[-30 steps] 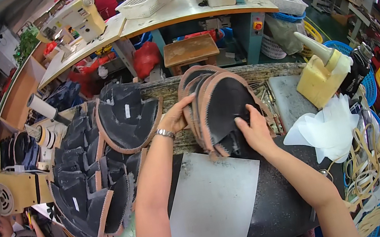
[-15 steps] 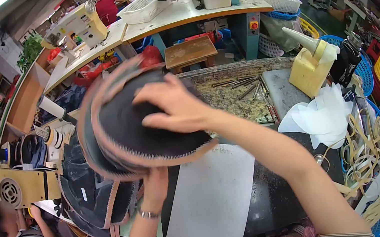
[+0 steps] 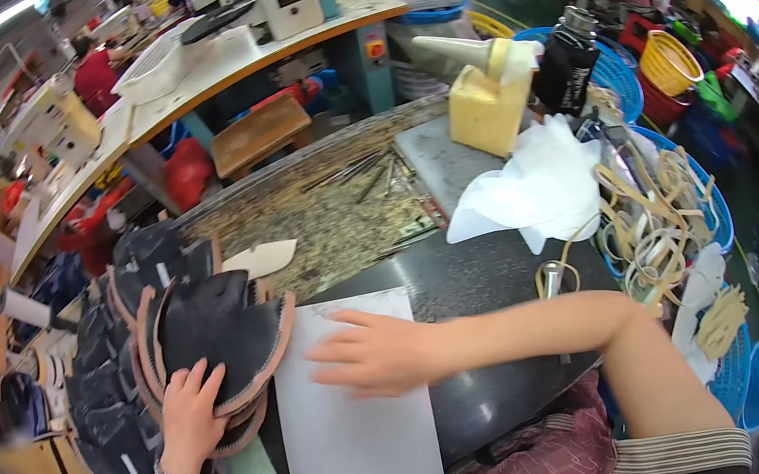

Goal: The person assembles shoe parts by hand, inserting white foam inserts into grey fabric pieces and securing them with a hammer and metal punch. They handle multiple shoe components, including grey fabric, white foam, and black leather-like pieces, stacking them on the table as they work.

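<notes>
A stack of curved black shoe-upper-like pieces (image 3: 219,331) with pinkish-brown serrated edges lies on the left of the bench. On the near edge of this stack rests my left hand (image 3: 191,410), its fingers lying apart on the top piece. Over the light grey sheet (image 3: 367,452) hovers my right hand (image 3: 374,352), fingers spread and slightly blurred, holding nothing. More black pieces (image 3: 107,417) are heaped left of the stack. Beyond it sits a small cream-coloured flat piece (image 3: 262,259).
Thin metal tools (image 3: 358,172) lie on the worn board ahead. A yellowish container (image 3: 487,106) with a spout stands by a black bottle (image 3: 565,67). White sheets (image 3: 534,189) and tangled beige strips (image 3: 646,220) occupy the right side. A wooden stool (image 3: 260,134) stands beyond the bench.
The stack has come down from the air onto the left of the bench. My left hand has gone from under it to its top; my right hand has left it, over the sheet. The view has turned right.
</notes>
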Demonstrator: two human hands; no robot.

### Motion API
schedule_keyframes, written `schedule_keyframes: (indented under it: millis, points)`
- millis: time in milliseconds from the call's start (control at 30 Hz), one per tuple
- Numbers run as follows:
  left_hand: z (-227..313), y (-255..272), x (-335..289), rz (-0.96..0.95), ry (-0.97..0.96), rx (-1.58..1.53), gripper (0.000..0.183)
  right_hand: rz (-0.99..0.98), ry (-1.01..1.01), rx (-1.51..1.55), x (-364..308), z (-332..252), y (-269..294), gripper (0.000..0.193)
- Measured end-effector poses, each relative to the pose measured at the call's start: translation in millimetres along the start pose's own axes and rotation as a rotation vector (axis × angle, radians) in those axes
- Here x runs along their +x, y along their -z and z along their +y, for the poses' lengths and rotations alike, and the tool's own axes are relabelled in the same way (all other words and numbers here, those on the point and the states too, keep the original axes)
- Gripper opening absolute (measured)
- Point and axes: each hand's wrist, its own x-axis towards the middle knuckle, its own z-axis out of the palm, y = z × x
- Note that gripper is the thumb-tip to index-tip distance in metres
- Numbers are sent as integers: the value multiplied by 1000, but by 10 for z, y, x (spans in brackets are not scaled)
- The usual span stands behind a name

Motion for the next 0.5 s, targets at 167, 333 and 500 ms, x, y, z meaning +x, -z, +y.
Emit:
schedule_keyframes:
  millis: [167,333,500]
  points:
    - [166,340,35,112,-46,-105,39,-136,-716,-25,-1687,-392,1026,30]
    - [1570,517,-59,47,-328,80,26,11,-1260,-126,-2709,-712,1119,35]
    - [2103,92,76,-294,-537,-450,28,-228,-1176,-327,-2758,-788,996,45]
